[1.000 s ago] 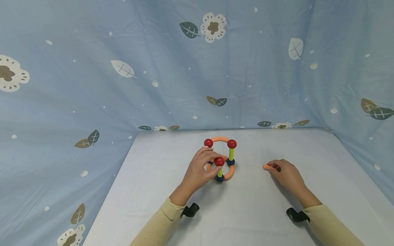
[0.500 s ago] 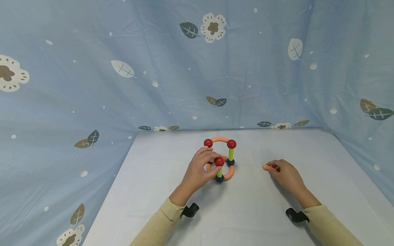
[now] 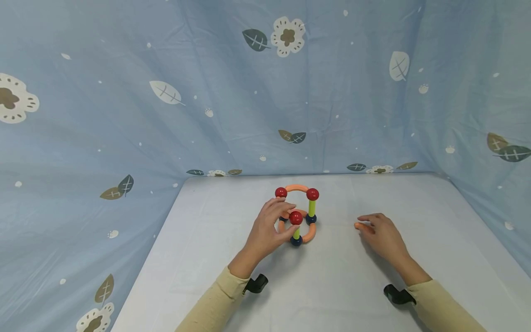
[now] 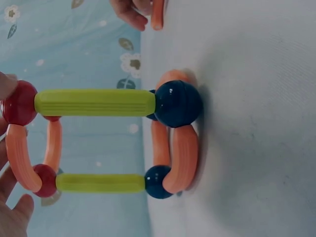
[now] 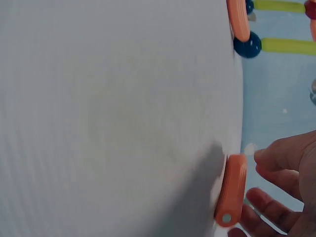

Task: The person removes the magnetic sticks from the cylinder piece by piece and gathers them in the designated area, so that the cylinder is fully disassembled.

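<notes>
A magnetic ball-and-stick frame stands on the white table, with red balls (image 3: 296, 218) above dark blue balls (image 4: 178, 103). Upright green sticks (image 4: 96, 102) join the two levels, and curved orange sticks (image 4: 184, 158) run around both. My left hand (image 3: 267, 226) is spread around the near red ball, its thumb against it and a forefinger lifted off the ball's top. Farther right, a loose curved orange stick (image 5: 231, 190) lies on the table. My right hand (image 3: 386, 237) hovers over this stick with thumb and fingers parted, not gripping it.
A white cloth covers the table (image 3: 332, 286). Behind and along the sides hangs a blue curtain (image 3: 232, 92) printed with leaves and flowers. A black wrist mount (image 3: 256, 283) sits on each forearm.
My right hand's fingers have loosened and lifted from the loose orange stick. The left forefinger has risen off the near red ball. The frame has stayed in place.
</notes>
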A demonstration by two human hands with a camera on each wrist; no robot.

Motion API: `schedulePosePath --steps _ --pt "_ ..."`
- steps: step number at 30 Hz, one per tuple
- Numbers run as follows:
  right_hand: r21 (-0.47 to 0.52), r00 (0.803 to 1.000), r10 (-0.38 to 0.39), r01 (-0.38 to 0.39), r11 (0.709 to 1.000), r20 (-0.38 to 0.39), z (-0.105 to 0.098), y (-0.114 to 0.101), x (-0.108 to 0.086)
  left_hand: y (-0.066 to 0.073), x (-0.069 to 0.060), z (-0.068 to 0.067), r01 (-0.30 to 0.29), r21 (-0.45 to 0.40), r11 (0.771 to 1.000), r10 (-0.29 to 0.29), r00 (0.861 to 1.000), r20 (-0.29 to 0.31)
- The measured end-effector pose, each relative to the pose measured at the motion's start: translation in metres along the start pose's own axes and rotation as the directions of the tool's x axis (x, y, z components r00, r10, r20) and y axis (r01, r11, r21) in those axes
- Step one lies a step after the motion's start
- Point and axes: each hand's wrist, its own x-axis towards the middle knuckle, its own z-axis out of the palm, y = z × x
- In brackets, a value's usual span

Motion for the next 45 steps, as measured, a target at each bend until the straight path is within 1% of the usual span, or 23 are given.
schedulePosePath --steps 2,5,11,15,19,24,29,31,36,38,42,45 --pt "0.008 1.000 -0.006 0.006 1.000 -0.019 0.001 -0.004 -0.001 0.000 -0.001 0.000 0.016 0.003 1.000 -0.016 1.000 -0.009" --pt "0.019 1.000 -0.008 0.008 1.000 -0.024 0.003 -0.011 -0.001 -0.001 -0.002 -0.001 0.038 -0.003 0.999 -0.038 0.999 -0.024" --pt "0.083 1.000 0.000 0.000 0.997 0.002 0.007 -0.021 -0.004 -0.005 -0.006 -0.002 0.076 -0.007 0.997 -0.077 0.996 -0.056" --pt "0.077 0.999 0.011 -0.013 0.997 0.030 0.011 -0.027 -0.005 -0.010 -0.010 -0.004 0.114 -0.005 0.994 -0.114 0.991 -0.069" --pt "0.072 0.998 0.022 -0.026 0.997 0.059 0.015 -0.033 -0.007 -0.014 -0.015 -0.005 0.160 -0.005 0.987 -0.160 0.985 -0.071" --pt "0.083 0.996 0.026 -0.033 0.996 0.083 0.018 -0.039 -0.009 -0.023 -0.025 -0.004 0.233 -0.019 0.972 -0.233 0.970 -0.063" --pt "0.086 0.994 0.026 -0.035 0.996 0.102 0.022 -0.043 -0.010 -0.033 -0.033 -0.002 0.282 -0.023 0.959 -0.283 0.959 -0.034" --pt "0.095 0.994 0.026 -0.037 0.995 0.108 0.024 -0.046 -0.011 -0.036 -0.036 -0.002 0.294 -0.026 0.955 -0.295 0.956 -0.016" --pt "0.105 0.991 0.020 -0.035 0.994 0.134 0.028 -0.055 -0.012 -0.044 -0.040 -0.002 0.336 -0.026 0.942 -0.335 0.942 0.037" --pt "0.107 0.987 0.026 -0.043 0.993 0.156 0.030 -0.059 -0.012 -0.046 -0.042 -0.001 0.356 -0.020 0.934 -0.354 0.933 0.058" --pt "0.097 0.975 0.073 -0.095 0.991 0.212 0.036 -0.067 -0.012 -0.053 -0.044 0.003 0.382 -0.017 0.924 -0.379 0.921 0.087" --pt "0.084 0.966 0.094 -0.117 0.990 0.241 0.040 -0.072 -0.012 -0.057 -0.045 0.007 0.398 -0.011 0.917 -0.394 0.913 0.109"
